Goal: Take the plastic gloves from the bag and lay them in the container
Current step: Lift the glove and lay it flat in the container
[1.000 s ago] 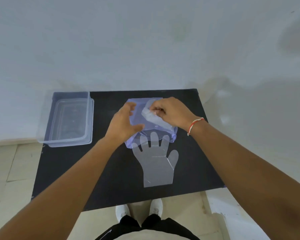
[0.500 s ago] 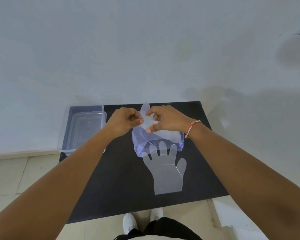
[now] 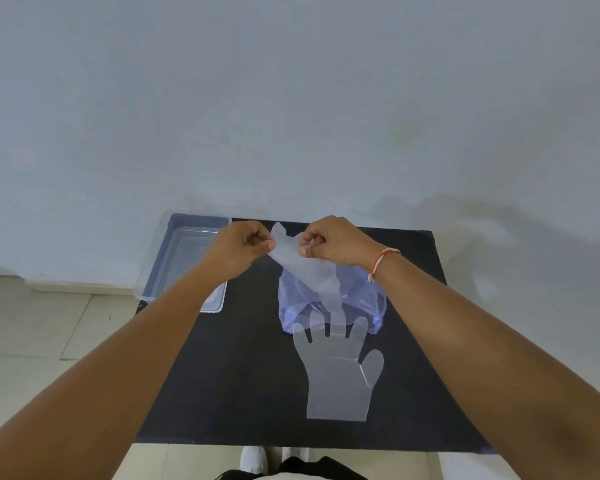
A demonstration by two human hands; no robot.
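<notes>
Both hands hold a clear plastic glove (image 3: 293, 258) up in the air above the black table. My left hand (image 3: 243, 245) pinches its left edge and my right hand (image 3: 329, 242) pinches its right edge. The glove hangs down over a bluish plastic bag (image 3: 357, 299) lying on the table. A second clear glove (image 3: 340, 372) lies flat in front of the bag, its fingers resting on the bag's near edge. The clear container (image 3: 177, 258) stands at the table's far left corner, partly hidden by my left forearm.
The black table (image 3: 229, 375) stands against a pale wall. Tiled floor lies to the left and below. My white shoes (image 3: 253, 459) show under the table's near edge. A red thread bracelet (image 3: 383, 259) circles my right wrist.
The glove came out of the bag in my right hand. My left hand let go of the bag and took the glove's other edge. Both hands have raised it and pulled it wider.
</notes>
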